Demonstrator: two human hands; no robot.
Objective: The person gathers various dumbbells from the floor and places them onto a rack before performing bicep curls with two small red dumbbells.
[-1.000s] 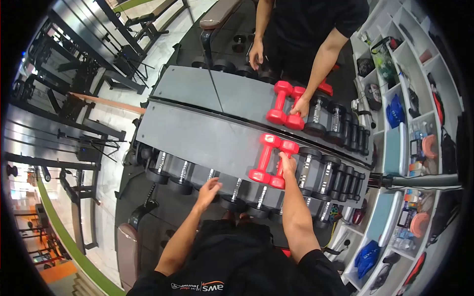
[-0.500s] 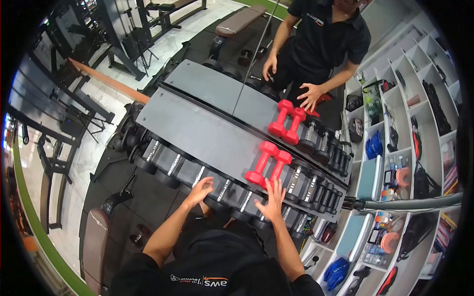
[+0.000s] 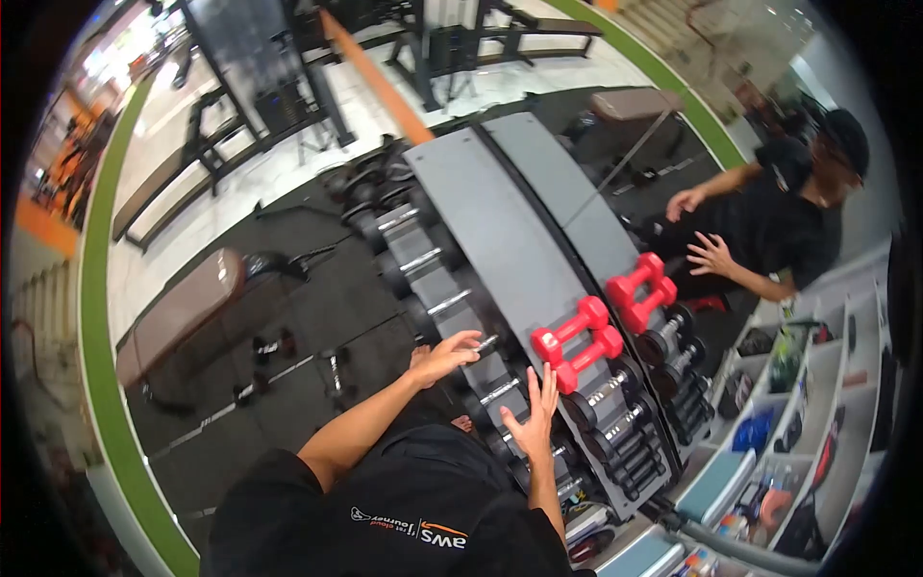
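Two red dumbbells [image 3: 577,342] lie side by side on the grey top of a dumbbell rack [image 3: 500,231]. My right hand [image 3: 535,423] hovers just below them with fingers spread, holding nothing. My left hand [image 3: 444,355] is open too, close to the chrome handles of black dumbbells [image 3: 423,260] on the rack's lower row. The rack stands against a mirror, which shows a second red pair [image 3: 642,291] and a reflected person in black [image 3: 769,231] with open hands.
More black dumbbells [image 3: 625,433] fill the rack's right end. White cubby shelves [image 3: 798,423] with bags and bottles stand on the right. A brown padded bench [image 3: 183,313] stands on the left, with small dumbbells [image 3: 332,370] on the black floor mat.
My right hand let go of the red dumbbells and drew back below them. The view swung to the left, so the rack now runs diagonally. The person in the mirror also released the other red pair.
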